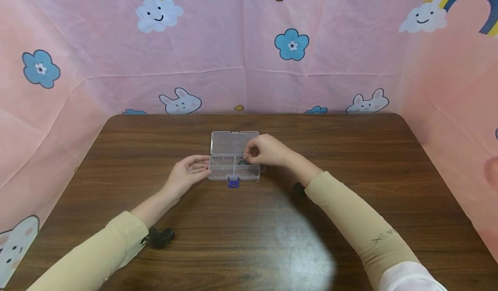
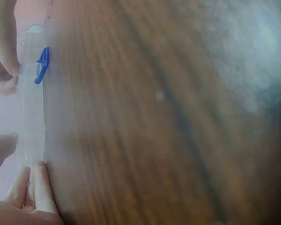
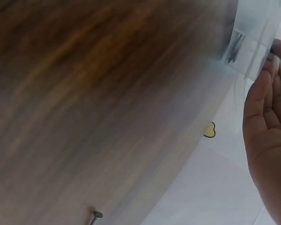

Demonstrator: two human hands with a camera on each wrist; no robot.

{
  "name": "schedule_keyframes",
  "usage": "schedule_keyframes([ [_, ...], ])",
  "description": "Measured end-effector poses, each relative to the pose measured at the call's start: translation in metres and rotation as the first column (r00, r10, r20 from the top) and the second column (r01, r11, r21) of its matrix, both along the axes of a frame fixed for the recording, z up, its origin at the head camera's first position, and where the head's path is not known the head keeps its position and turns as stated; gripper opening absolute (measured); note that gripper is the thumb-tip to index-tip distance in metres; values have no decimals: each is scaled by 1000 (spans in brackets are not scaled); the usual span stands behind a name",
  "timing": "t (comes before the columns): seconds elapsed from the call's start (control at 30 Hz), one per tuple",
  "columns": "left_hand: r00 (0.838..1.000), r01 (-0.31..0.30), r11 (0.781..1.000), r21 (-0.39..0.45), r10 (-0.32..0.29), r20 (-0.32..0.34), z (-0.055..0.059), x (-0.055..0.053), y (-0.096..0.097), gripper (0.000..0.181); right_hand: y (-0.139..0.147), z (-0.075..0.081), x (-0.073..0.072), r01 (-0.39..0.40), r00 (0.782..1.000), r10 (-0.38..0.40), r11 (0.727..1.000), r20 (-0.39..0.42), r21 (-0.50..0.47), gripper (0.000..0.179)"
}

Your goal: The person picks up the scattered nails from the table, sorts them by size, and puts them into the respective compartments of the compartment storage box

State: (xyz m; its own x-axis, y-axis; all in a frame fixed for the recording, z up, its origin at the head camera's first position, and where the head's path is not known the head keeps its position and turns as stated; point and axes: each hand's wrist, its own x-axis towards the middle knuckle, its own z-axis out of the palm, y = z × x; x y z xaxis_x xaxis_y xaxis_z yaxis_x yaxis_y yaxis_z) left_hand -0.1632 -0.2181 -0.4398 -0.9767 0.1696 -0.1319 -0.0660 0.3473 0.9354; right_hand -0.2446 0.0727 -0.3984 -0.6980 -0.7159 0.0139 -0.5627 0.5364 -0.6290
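Note:
A clear plastic compartment box point(image 1: 221, 168) stands on the table with its lid point(image 1: 227, 142) folded back and a blue latch point(image 1: 233, 182) hanging at its front. Several nails point(image 1: 244, 162) lie in its back right compartment. Over that compartment my right hand point(image 1: 268, 149) pinches a nail point(image 3: 270, 56); its round head shows between the fingertips in the right wrist view, the rest hidden by the fingers. At the box's left end, my left hand point(image 1: 188, 171) touches the wall with fairly straight fingers, thumb near the front corner.
One loose nail point(image 1: 314, 153) lies on the brown wooden table point(image 1: 249, 230), to the right of the box. It shows close up in the right wrist view. A pink printed cloth point(image 1: 342, 57) stands around the table's back and sides.

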Motion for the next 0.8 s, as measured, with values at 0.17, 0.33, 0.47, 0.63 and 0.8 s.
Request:
schedule_keyframes([
  [0.17, 1000, 0, 1000, 2, 0, -3, -1, -1, 0, 53, -1, 1, 1, -2, 1000, 2, 1000, 1, 22, 13],
  [0.33, 1000, -1, 1000, 9, 1, 2, -1, 0, 0, 53, -1, 1, 2, -1, 1000, 1, 999, -6, 42, 12],
  [0.47, 1000, -1, 1000, 15, 1, 1, -1, 0, 0, 53, -1, 2, 2, -3, 1000, 3, 999, -4, 41, 10],
  [0.63, 1000, 1, 1000, 22, -1, -2, 0, 1, 0, 52, 0, 2, 3, -10, 1000, 10, 999, -6, 35, 8],
  [0.8, 1000, 0, 1000, 17, 1, -8, 1, 2, 0, 52, 1, 2, 2, -20, 1000, 20, 999, -2, 28, 7],
])
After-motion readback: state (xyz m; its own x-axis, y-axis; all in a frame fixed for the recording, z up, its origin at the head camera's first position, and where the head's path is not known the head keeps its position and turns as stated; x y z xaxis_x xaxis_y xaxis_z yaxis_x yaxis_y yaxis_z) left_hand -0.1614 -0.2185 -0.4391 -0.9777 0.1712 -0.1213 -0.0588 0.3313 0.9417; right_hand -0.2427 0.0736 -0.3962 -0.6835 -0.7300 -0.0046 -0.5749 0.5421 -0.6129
